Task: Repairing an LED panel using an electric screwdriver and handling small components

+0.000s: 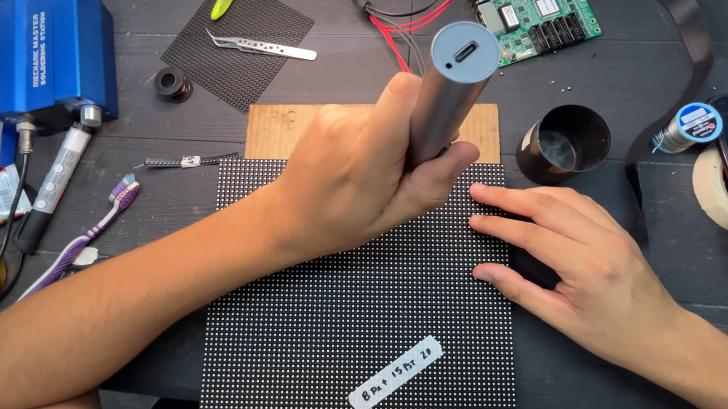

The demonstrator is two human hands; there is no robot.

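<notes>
A grey metal cylinder-shaped tool is being gripped upright by the left hand, its fingers clamped around the barrel, above the far edge of a black dotted square panel that is lying on the dark wooden counter. The right hand is being pressed flat on the panel's right edge, fingers spread apart. A blue soldering station is sitting far left.
</notes>
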